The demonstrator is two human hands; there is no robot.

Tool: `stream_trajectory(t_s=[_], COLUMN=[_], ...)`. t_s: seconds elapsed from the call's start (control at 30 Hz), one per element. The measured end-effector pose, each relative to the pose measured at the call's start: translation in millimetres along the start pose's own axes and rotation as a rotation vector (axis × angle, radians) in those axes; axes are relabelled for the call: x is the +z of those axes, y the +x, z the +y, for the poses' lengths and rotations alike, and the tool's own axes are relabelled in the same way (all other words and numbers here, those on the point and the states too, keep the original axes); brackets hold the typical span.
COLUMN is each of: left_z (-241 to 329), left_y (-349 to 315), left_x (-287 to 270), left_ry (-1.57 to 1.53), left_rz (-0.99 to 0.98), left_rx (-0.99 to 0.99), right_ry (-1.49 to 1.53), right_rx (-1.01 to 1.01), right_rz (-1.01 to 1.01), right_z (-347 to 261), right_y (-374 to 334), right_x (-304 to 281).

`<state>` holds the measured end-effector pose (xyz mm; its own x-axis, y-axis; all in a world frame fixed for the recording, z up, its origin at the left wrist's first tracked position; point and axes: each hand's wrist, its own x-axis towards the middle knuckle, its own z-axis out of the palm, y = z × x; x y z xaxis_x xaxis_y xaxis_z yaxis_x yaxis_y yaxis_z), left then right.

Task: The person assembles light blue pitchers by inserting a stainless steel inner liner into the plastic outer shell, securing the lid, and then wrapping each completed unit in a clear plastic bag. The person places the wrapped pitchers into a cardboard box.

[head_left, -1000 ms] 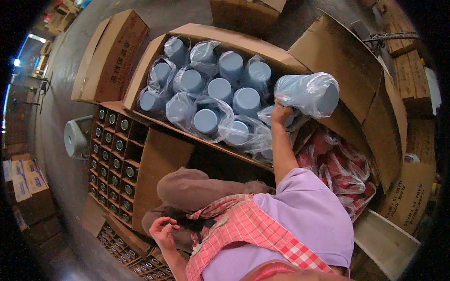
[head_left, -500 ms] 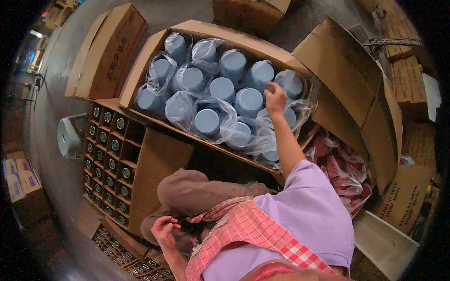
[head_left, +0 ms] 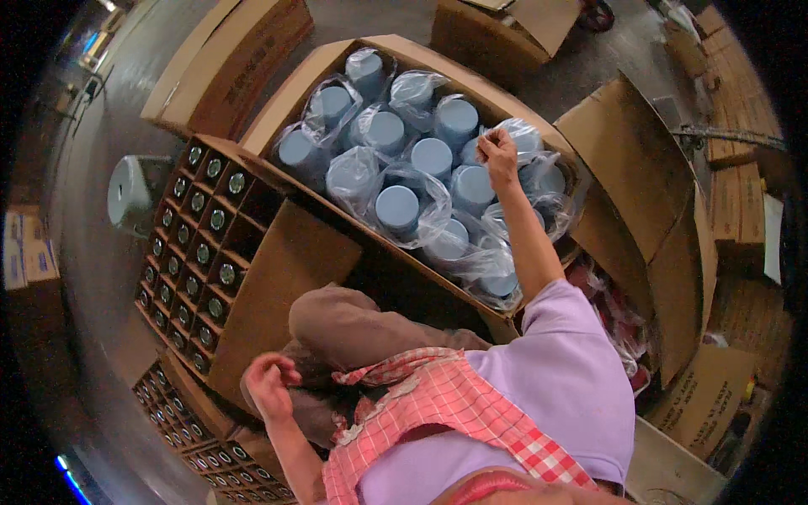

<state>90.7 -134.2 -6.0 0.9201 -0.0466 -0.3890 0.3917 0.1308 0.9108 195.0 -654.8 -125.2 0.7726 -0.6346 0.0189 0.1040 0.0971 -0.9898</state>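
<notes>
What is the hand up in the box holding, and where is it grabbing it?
The right hand pinches the clear plastic bag of one blue container, at the bag's top, in the cardboard box. The left hand is curled near the knee, holding nothing visible.

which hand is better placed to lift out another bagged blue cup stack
Right, probably. The right hand already touches a bagged blue cup stack inside the carton, while the left hand rests near the knee, away from it.

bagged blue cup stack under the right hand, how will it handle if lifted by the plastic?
The bagged blue cup stack probably feels light, being nested cups. The loose clear bag looks slippery, so the right hand may slide. Laid down, it would likely roll; the cardboard box keeps stacks upright.
</notes>
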Motion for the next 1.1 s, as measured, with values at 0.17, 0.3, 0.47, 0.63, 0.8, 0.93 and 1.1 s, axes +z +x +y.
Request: stream_trajectory(t_s=[0.17, 0.3, 0.47, 0.63, 0.8, 0.93, 1.1], left_z=[25.5, 28.2, 35.6, 3.5, -20.4, -45.8, -26.8], left_y=[46.4, 72.6, 38.7, 8.2, -7.3, -37.2, -35.2], left_x=[55.4, 95.3, 82.3, 17.7, -84.4, -90.5, -54.3], left_ry=[-0.127, -0.599, -0.444, -0.333, -0.528, -0.36, 0.061], left_rz=[-0.112, -0.25, -0.128, 0.138, 0.247, 0.256, 0.439], left_rx=[-0.049, -0.367, -0.06, 0.24, 0.376, 0.456, 0.496], right_ry=[0.152, 0.032, 0.654, 0.175, 0.271, 0.295, 0.023], right_rx=[0.007, -0.363, -0.013, 0.083, 0.046, 0.059, -0.094], right_rz=[-0.503, -1.394, -2.112, -2.357, -2.418, -1.561, -1.279], right_z=[-117.2, -182.1, -178.5, -199.7, -195.3, -187.5, -163.7], right_y=[-113.7, -205.1, -316.4, -313.6, -271.2, -234.8, -254.1], right_x=[111.3, 162.7, 204.1, 211.0, 173.1, 194.9, 285.3])
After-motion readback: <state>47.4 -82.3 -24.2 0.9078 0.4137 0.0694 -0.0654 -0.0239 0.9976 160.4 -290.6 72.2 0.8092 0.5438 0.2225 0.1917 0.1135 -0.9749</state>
